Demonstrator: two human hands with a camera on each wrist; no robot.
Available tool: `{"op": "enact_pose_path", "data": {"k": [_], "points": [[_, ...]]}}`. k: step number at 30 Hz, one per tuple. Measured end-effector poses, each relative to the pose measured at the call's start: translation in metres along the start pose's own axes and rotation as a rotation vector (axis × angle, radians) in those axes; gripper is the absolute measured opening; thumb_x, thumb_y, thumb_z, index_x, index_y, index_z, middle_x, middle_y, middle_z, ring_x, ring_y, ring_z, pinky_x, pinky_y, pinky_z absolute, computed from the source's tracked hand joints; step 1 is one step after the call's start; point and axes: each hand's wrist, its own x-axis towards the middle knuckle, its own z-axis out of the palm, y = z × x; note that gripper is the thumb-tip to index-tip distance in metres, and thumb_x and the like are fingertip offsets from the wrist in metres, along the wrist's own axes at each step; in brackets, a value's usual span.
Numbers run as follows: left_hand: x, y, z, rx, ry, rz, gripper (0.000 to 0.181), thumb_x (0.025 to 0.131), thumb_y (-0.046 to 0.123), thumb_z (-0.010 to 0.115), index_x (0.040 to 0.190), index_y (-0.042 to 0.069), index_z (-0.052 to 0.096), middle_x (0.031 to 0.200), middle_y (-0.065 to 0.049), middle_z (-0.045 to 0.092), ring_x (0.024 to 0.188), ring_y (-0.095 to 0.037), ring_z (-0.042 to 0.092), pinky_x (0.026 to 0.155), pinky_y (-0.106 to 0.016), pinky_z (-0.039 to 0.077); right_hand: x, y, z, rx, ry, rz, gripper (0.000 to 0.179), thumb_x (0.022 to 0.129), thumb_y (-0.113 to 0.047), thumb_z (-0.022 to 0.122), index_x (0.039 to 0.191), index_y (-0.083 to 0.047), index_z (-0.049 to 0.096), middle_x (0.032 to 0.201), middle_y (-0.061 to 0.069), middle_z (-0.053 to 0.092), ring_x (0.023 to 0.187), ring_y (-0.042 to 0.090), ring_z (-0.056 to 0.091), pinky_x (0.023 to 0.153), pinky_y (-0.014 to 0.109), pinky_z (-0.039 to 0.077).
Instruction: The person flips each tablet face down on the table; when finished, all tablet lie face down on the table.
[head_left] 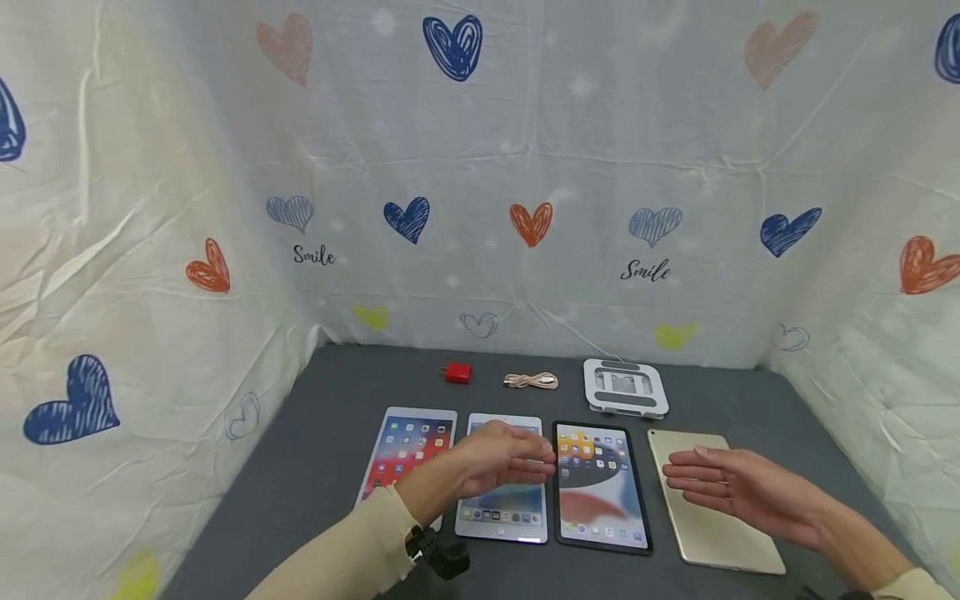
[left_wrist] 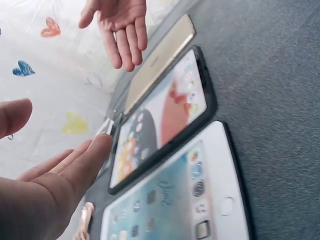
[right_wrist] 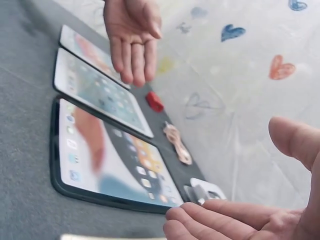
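My left hand (head_left: 504,460) hovers over the white tablet (head_left: 501,525), second from the left, with its fingers straight and pointing right. Facing it, my right hand (head_left: 750,490) is held above the gold tablet (head_left: 720,542), which lies back side up. Neither hand holds anything. Between them a black-rimmed tablet (head_left: 602,492) lies with its lit screen up, also seen as a tablet (right_wrist: 107,155) in the right wrist view. Another white tablet (head_left: 408,442) lies at the left end of the row, partly hidden by my left forearm.
Behind the tablets lie a red charger plug (head_left: 457,372), a bundled pale cable (head_left: 531,381) and a folded white and grey stand (head_left: 626,388). A white curtain (head_left: 495,275) with printed hearts hangs around the back and sides of the dark grey table (head_left: 300,467).
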Motion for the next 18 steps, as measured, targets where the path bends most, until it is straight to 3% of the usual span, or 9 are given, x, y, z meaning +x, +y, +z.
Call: {"op": "enact_pose_path", "data": {"k": [4,7,12,18], "points": [[0.005,-0.011,-0.003,-0.011,0.002,-0.012,0.035,0.103,0.013,0.076,0.131,-0.008,0.072,0.132,-0.023,0.076,0.120,-0.034,0.078,0.107,-0.048,0.062,0.013,0.008,0.005,-0.102,0.125,0.049,0.069,0.122,-0.033,0.036,0.164,0.019,0.022,0.159,0.021,0.059,0.140,0.020,0.065,0.120,0.038,0.054],[0.009,-0.016,-0.002,-0.006,0.016,-0.028,0.037,0.102,0.013,0.078,0.132,-0.008,0.071,0.130,-0.023,0.077,0.119,-0.033,0.078,0.106,-0.047,0.063,0.022,0.013,0.007,-0.154,0.206,0.091,0.077,0.120,-0.039,0.042,0.163,0.021,0.021,0.161,0.029,0.054,0.139,0.024,0.066,0.119,0.041,0.056],[0.017,-0.023,0.002,0.011,0.042,-0.052,0.035,0.101,0.014,0.079,0.129,-0.005,0.073,0.125,-0.021,0.079,0.116,-0.030,0.079,0.104,-0.045,0.064,0.029,0.021,0.009,-0.187,0.246,0.103,0.078,0.119,-0.041,0.044,0.161,0.022,0.025,0.159,0.033,0.055,0.137,0.027,0.067,0.117,0.043,0.057],[0.023,-0.027,0.006,0.016,0.043,-0.059,0.041,0.102,0.016,0.079,0.131,-0.010,0.068,0.125,-0.025,0.076,0.115,-0.032,0.079,0.101,-0.045,0.066,0.034,0.026,0.010,-0.178,0.291,0.120,0.077,0.119,-0.042,0.045,0.159,0.021,0.032,0.154,0.031,0.059,0.133,0.027,0.069,0.115,0.044,0.059]]}}
